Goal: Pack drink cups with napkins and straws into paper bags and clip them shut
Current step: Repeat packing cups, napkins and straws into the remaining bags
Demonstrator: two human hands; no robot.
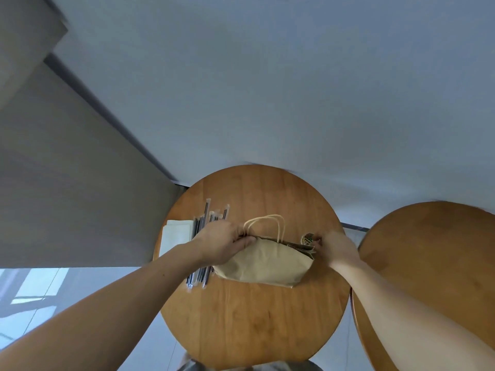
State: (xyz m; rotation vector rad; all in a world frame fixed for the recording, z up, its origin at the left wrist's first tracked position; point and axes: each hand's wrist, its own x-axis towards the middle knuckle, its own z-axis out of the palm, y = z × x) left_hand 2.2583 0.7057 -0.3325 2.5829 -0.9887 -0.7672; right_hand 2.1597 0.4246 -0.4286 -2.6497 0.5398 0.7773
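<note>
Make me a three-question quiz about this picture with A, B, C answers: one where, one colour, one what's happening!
1. Where are the wrapped straws? A) left of the paper bag B) inside it C) on the other table
2. What colour is the paper bag? A) red B) blue C) tan
3. What is the left hand doing? A) lying flat B) gripping the bag's top C) holding a cup
Answers: A, they lie beside it; C, plain tan paper; B, fingers curl round its edge.

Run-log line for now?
left hand: pinches paper bag top | right hand: at bag's right end, grip hidden | clips: beside it | straws, napkins: on table
</note>
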